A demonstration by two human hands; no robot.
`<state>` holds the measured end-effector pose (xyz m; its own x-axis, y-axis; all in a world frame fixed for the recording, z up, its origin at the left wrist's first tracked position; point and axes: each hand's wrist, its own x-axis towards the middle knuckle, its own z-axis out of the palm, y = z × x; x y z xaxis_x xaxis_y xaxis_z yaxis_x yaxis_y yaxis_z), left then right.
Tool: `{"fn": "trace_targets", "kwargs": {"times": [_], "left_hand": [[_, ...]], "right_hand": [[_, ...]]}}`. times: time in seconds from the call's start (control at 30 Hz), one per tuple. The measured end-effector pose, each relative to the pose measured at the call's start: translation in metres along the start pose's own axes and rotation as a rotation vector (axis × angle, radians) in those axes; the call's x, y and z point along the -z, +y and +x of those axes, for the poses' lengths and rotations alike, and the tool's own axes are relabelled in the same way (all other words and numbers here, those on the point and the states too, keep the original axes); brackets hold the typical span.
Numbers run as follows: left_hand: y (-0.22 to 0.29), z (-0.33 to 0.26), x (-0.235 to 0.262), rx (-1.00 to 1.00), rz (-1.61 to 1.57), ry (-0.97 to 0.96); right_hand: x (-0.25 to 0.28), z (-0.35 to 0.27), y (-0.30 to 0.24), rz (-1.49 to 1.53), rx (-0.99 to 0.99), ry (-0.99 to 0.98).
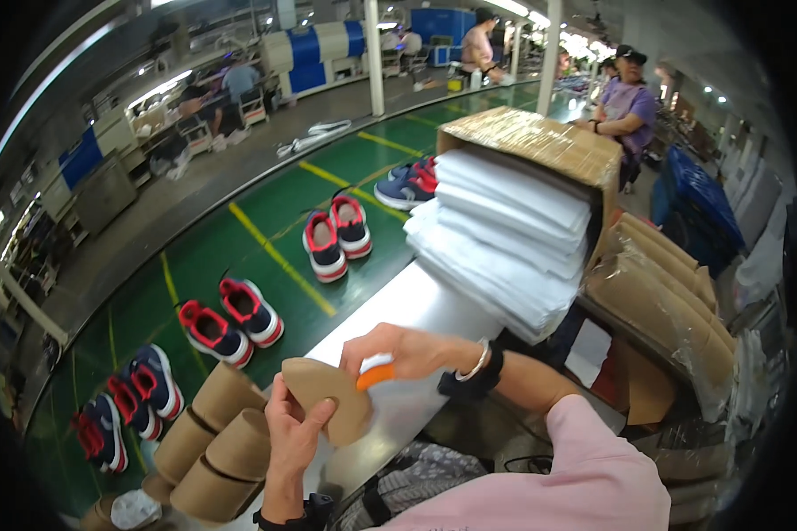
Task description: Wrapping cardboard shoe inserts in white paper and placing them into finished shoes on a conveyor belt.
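My left hand point(294, 432) is closed on a brown cardboard piece point(347, 409) with rounded edges, its thumb pressed on the near face. My right hand point(397, 349) is at the far right edge of that cardboard, fingers curled round a small orange-and-white object point(376, 375) whose kind I cannot make out. The orange end points toward the cardboard; whether it touches is unclear. Both hands are over the metal ledge beside the green belt. Nested stacks of curved brown cardboard pieces point(226, 465) lie to the left of my left hand.
Pairs of navy-and-red sneakers point(237, 323) stand along the green conveyor belt point(266, 296) with yellow lines. An open carton point(531, 137) holds stacked white paper point(496, 239) at the right. More brown cardboard stacks point(664, 292) in clear plastic lie beyond it. Other people work farther back.
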<state>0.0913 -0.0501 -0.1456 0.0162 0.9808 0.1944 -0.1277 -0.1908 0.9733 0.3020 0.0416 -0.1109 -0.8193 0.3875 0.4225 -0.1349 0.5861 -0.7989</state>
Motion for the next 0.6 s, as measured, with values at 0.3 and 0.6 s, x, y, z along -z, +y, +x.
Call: {"fn": "trace_targets", "kwargs": {"times": [0.3, 0.6], "left_hand": [[-0.077, 0.030, -0.047, -0.132, 0.537, 0.189], [-0.084, 0.015, -0.056, -0.068, 0.479, 0.171]], "right_hand": [[0.273, -0.111, 0.038, -1.330, -0.424, 0.513], [0.305, -0.143, 0.080, -1.059, -0.686, 0.863]]}}
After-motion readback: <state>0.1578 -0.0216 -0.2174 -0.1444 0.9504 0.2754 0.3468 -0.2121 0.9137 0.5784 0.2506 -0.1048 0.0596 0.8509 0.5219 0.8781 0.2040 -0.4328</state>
